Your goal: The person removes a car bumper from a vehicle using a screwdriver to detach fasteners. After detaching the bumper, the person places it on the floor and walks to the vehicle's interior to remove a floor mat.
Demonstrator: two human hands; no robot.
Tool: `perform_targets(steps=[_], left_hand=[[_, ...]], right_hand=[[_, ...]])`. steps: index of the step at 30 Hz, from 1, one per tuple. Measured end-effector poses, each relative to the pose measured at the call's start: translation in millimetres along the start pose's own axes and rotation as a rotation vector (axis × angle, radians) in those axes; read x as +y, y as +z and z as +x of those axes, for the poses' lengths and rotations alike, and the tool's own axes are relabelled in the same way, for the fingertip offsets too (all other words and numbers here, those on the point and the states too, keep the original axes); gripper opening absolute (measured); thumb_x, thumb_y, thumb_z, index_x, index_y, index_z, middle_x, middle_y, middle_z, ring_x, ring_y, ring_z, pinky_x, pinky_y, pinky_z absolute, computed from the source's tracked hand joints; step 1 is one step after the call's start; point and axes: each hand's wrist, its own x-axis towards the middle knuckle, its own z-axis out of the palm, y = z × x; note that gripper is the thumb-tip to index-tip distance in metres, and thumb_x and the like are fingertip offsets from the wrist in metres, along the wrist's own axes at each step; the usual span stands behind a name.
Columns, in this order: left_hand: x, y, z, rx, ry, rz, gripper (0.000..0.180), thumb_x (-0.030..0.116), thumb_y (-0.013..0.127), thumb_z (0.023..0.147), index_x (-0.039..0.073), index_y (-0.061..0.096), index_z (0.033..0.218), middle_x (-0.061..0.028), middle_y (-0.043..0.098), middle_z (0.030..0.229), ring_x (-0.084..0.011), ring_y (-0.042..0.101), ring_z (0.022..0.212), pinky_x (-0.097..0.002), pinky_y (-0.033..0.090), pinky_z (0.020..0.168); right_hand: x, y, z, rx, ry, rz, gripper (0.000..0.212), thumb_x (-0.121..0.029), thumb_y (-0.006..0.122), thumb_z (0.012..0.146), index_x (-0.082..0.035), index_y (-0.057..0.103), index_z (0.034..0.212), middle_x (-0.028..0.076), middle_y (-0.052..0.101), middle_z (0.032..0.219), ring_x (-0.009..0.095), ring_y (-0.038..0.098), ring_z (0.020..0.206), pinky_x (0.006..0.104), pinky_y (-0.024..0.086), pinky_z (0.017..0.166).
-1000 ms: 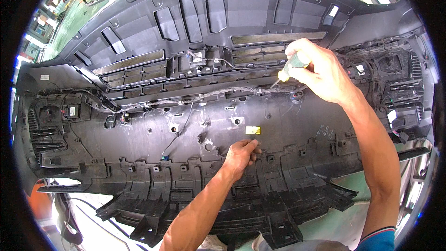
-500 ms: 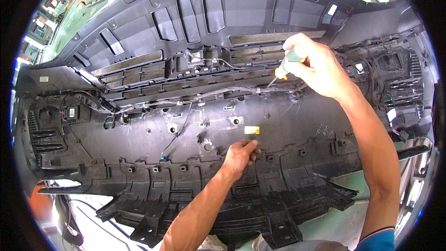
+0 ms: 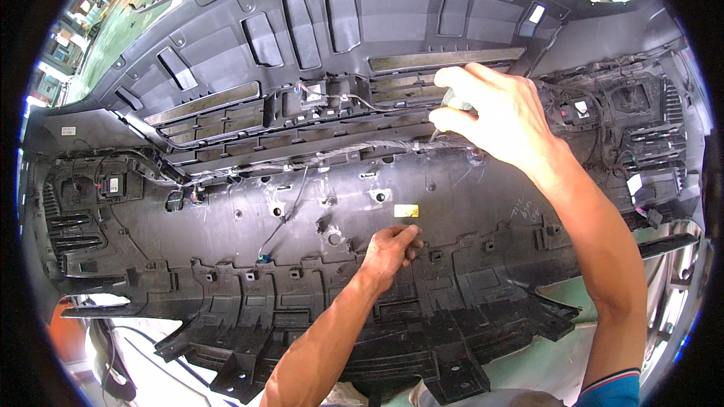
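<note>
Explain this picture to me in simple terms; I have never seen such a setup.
There is no machine here: a person works with two bare hands. The view comes from a fisheye camera worn on the head, looking down, so straight edges bend and the corners are dark. Below is a large black plastic panel, probably a car bumper seen from inside. A bundle of wires runs across it, and a yellow sticker sits near its middle. The right hand holds what looks like a screwdriver, mostly hidden from view. The left hand is just below the sticker in the picture; whether it pinches anything, I cannot tell.
</note>
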Motion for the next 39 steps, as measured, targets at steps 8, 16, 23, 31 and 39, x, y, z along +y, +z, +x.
perform_targets(steps=[8, 16, 23, 31, 39], left_hand=[[4, -9, 13, 0.137, -0.017, 0.303, 0.04, 0.034, 0.066, 0.099, -0.002, 0.068, 0.114, -0.0068, 0.068, 0.089, -0.0148, 0.057, 0.072, -0.0313, 0.049, 0.064], [3, -29, 19, 0.478, 0.31, 0.956, 0.06, 0.039, 0.055, 0.101, 0.014, 0.043, 0.154, -0.0244, 0.075, 0.097, -0.0404, 0.073, 0.095, -0.047, 0.057, 0.088], [2, -39, 17, 0.438, 0.19, 1.352, 0.076, 0.038, 0.054, 0.103, 0.022, 0.016, 0.166, -0.0207, 0.074, 0.083, -0.0391, 0.073, 0.074, -0.0519, 0.058, 0.071], [-4, -44, 19, 0.427, 0.241, 1.455, 0.078, 0.037, 0.052, 0.103, 0.019, 0.012, 0.167, -0.0133, 0.075, 0.078, -0.0322, 0.074, 0.069, -0.0467, 0.059, 0.065], [-2, -47, 15, 0.397, 0.236, 1.439, 0.077, 0.036, 0.052, 0.104, 0.02, 0.012, 0.167, -0.0138, 0.075, 0.081, -0.0323, 0.075, 0.072, -0.0464, 0.06, 0.069]], right_hand=[[-9, 4, -1, 0.091, -0.063, 0.017, 0.036, -0.037, 0.073, 0.089, -0.011, 0.063, 0.113, 0.01, 0.067, 0.095, 0.034, 0.07, 0.077, 0.0487, 0.055, 0.069], [-6, -1, -2, 0.082, -0.013, 0.194, 0.037, -0.032, 0.074, 0.089, -0.014, 0.065, 0.12, 0.009, 0.068, 0.09, 0.033, 0.071, 0.078, 0.0503, 0.056, 0.071], [-10, -7, -1, -0.053, 0.116, -0.063, 0.034, -0.036, 0.075, 0.091, -0.008, 0.066, 0.108, 0.009, 0.071, 0.095, 0.032, 0.072, 0.077, 0.0453, 0.055, 0.065], [-11, -14, 1, -0.12, -0.005, -0.12, 0.035, -0.04, 0.075, 0.087, -0.008, 0.064, 0.099, 0.01, 0.069, 0.084, 0.036, 0.069, 0.077, 0.0456, 0.054, 0.067], [-27, -48, 16, 0.005, 0.324, 0.008, 0.025, -0.029, 0.073, 0.091, -0.006, 0.07, 0.099, 0.01, 0.068, 0.07, 0.024, 0.065, 0.064, 0.0369, 0.049, 0.061]])
